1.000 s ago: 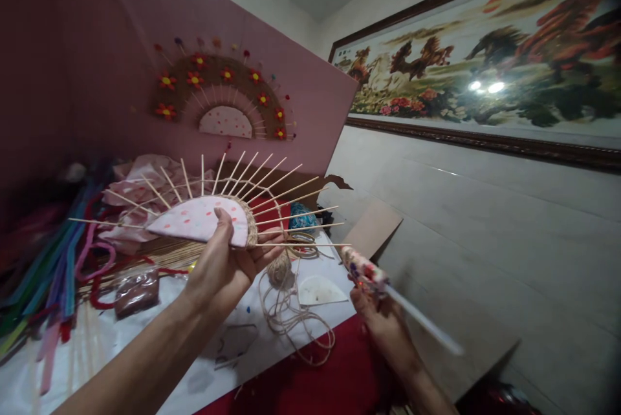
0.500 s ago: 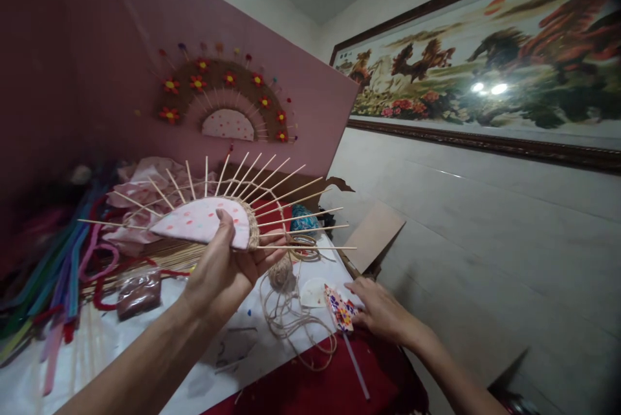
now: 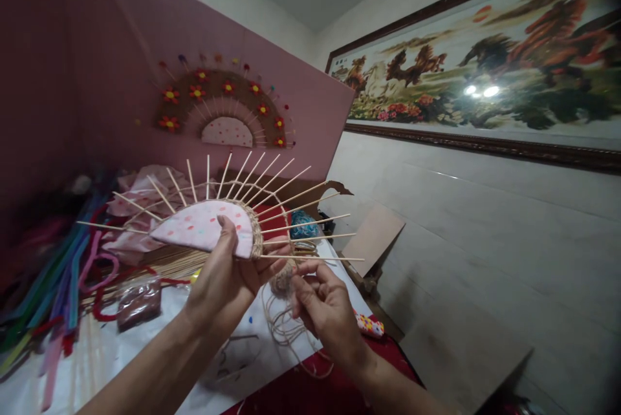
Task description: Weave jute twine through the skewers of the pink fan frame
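My left hand (image 3: 226,273) holds a half-round fan frame by its base, thumb on the pink spotted cloth (image 3: 204,227) and fingers underneath. Thin wooden sticks (image 3: 281,175) spread out from the curved edge, with braided twine (image 3: 257,234) along it. A looser strand of twine crosses the sticks farther out. Just under the lowest right stick, my right hand (image 3: 325,308) pinches the twine, though its fingertips partly hide the strand. Behind those fingers sit a twine ball (image 3: 280,280) and loose loops of twine (image 3: 286,328) on the white sheet.
A finished half-round piece with red flowers (image 3: 228,87) hangs on the pink board (image 3: 310,111). Coloured pipe cleaners (image 3: 72,273), a brown packet (image 3: 139,304) and pink cloth (image 3: 140,198) lie at left. A flower-patterned object (image 3: 369,324) lies on red cloth; blue yarn (image 3: 303,224) stands behind.
My right hand has left the flower-patterned object and moved left and up to the fan's lower right side, its fingers now pinched. My left hand still holds the fan, tilted slightly.
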The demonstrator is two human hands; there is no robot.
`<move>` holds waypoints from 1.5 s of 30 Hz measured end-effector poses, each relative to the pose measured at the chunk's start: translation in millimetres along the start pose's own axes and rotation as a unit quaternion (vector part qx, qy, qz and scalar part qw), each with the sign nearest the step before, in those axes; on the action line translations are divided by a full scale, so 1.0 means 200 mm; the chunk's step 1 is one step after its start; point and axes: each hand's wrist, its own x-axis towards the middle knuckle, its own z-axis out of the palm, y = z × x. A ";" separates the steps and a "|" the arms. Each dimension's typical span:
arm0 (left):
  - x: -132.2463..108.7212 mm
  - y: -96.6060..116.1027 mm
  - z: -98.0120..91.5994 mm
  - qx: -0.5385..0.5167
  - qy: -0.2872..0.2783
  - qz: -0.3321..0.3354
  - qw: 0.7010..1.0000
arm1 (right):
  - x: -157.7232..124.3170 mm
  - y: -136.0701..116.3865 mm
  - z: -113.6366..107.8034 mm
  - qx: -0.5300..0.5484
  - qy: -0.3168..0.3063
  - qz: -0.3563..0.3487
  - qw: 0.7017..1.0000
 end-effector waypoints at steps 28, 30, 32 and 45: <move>-0.01 -0.02 0.05 -0.033 0.039 0.027 0.998 | -0.06 -0.01 0.12 0.085 0.021 0.067 0.994; -0.01 -0.02 0.05 -0.029 0.037 0.027 0.999 | -0.07 -0.01 0.12 0.100 0.016 0.081 0.992; -0.01 -0.02 0.05 -0.024 0.037 0.026 0.999 | -0.07 -0.02 0.13 0.118 0.007 0.090 0.989; -0.01 -0.04 0.04 -0.025 0.046 0.035 0.998 | -0.08 -0.04 0.13 0.149 -0.025 0.096 0.984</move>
